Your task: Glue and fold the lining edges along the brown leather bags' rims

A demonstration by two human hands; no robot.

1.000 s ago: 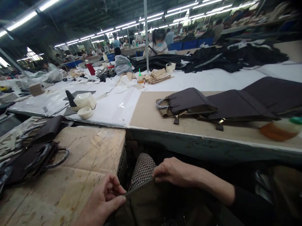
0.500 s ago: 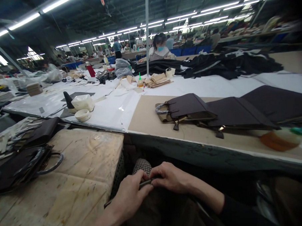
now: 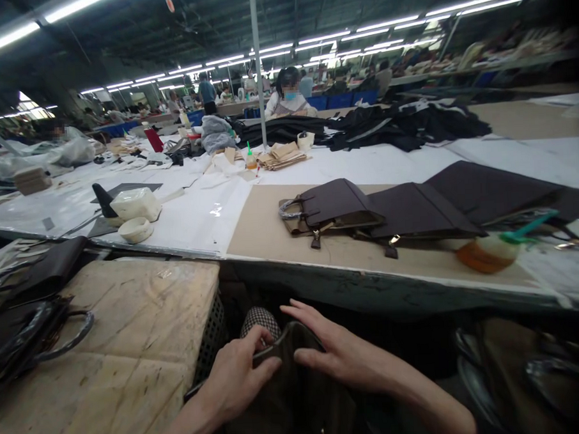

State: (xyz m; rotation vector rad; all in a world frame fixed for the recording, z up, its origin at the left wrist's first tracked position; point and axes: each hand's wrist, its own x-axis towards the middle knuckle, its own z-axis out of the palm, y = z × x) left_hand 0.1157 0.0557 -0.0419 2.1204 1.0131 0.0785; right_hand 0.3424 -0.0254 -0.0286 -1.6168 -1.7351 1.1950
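Observation:
A dark brown bag point(image 3: 288, 396) lies across my lap, its upper edge raised in a fold between my hands. My left hand point(image 3: 236, 376) pinches that edge, thumb on the near side and index finger over the rim. At the right of the fold, my right hand point(image 3: 341, 352) has its fingers stretched out and the thumb apart, touching or very close to the bag. The bag's lower part fades into shadow. A checked cloth point(image 3: 260, 319) shows just beyond my left hand.
Brown bags point(image 3: 339, 205) lie along the bench, beside a glue bottle point(image 3: 492, 251). More handled bags rest on the paper-covered surface point(image 3: 145, 325) at left. A tape roll point(image 3: 135, 230) sits near the bench edge. Another bag point(image 3: 511, 367) is low at right.
My right hand has opened from a pinch at the bag's edge, and its fingers have spread. The edge now stands up between the hands. The view has turned slightly right.

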